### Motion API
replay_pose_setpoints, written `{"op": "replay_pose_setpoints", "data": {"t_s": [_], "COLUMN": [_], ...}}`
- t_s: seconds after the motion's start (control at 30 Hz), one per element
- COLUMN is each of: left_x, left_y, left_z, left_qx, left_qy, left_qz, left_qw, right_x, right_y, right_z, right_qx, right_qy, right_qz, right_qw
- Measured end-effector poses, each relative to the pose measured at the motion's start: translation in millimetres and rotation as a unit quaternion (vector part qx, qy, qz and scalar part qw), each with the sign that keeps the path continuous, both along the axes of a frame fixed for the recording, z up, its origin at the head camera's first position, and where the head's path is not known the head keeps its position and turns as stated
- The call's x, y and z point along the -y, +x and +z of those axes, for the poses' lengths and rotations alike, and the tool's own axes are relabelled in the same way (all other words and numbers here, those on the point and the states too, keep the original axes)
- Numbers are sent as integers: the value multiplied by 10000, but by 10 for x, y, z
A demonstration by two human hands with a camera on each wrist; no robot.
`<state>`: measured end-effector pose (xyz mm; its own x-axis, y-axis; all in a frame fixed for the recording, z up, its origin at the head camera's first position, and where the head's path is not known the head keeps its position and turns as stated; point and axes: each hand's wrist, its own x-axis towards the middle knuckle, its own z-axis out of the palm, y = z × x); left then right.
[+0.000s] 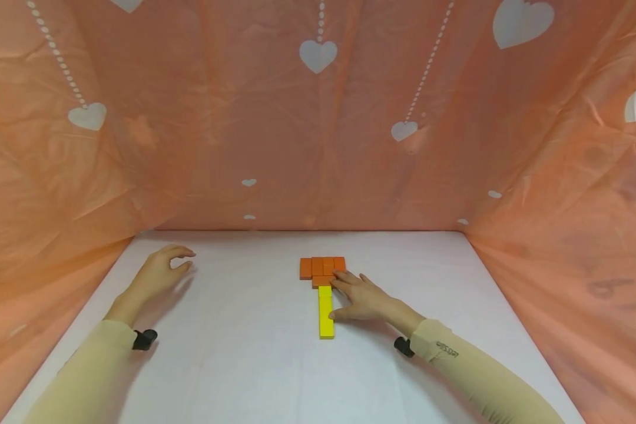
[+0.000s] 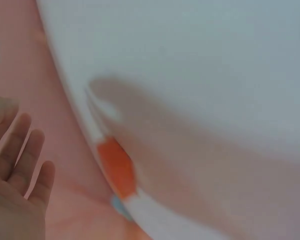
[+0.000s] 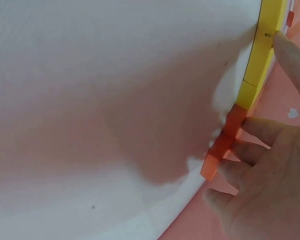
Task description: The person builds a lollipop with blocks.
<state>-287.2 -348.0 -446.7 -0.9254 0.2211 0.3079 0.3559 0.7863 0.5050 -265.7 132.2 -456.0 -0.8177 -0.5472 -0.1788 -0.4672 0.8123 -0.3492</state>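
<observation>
Several orange blocks [image 1: 305,268] lie flat together in a short row, with more orange [image 1: 320,282] just below. From there a narrow yellow strip [image 1: 325,324] runs toward the person; a seam near its top marks a shorter yellow block [image 1: 325,291]. My right hand [image 1: 363,299] spreads over their right side. Its fingertips [image 3: 250,122] touch the orange blocks and its thumb [image 3: 285,50] touches the yellow strip. My left hand [image 1: 161,271] hovers well to the left, fingers loosely bent, holding nothing. The left wrist view shows it [image 2: 20,170] apart from a blurred orange patch [image 2: 117,167].
A white tabletop [image 1: 244,365] carries the blocks. Orange cloth with white hearts [image 1: 318,56] hangs behind and along both sides. Each wrist bears a small black device [image 1: 145,340] at the beige sleeve's cuff [image 1: 119,335].
</observation>
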Motion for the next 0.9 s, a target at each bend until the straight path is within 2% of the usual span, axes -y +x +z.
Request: {"op": "replay_pose_setpoints", "data": {"t_s": [0.1, 0.3, 0.43, 0.57, 0.7, 0.8, 0.9], "left_x": [181, 429, 529, 590, 621, 629, 617], "left_y": [52, 160, 211, 227, 220, 210, 197], "left_z": [-13, -9, -20, -70, -145, -186, -195], "left_qx": [167, 1028, 1269, 1113, 710, 535, 510], "left_qy": [-165, -315, -364, -533, -639, -642, -619], "left_qz": [91, 207, 183, 67, -28, 10, 98], "left_qw": [9997, 9940, 9911, 9923, 9954, 9965, 9967], "right_x": [-11, -14, -12, -11, -9, -9, -11], "right_y": [-2, -4, -3, -5, -6, -9, -9], "right_z": [0, -4, -15, -24, -31, -32, -25], "right_qx": [-17, 8, -5, -5, 3, -12, -30], "right_qy": [-21, -21, 65, 87, 90, 112, 128], "right_qz": [8, -3, -6, -9, -18, -14, -3], "right_qw": [10000, 10000, 10000, 10000, 10000, 9999, 9999]}}
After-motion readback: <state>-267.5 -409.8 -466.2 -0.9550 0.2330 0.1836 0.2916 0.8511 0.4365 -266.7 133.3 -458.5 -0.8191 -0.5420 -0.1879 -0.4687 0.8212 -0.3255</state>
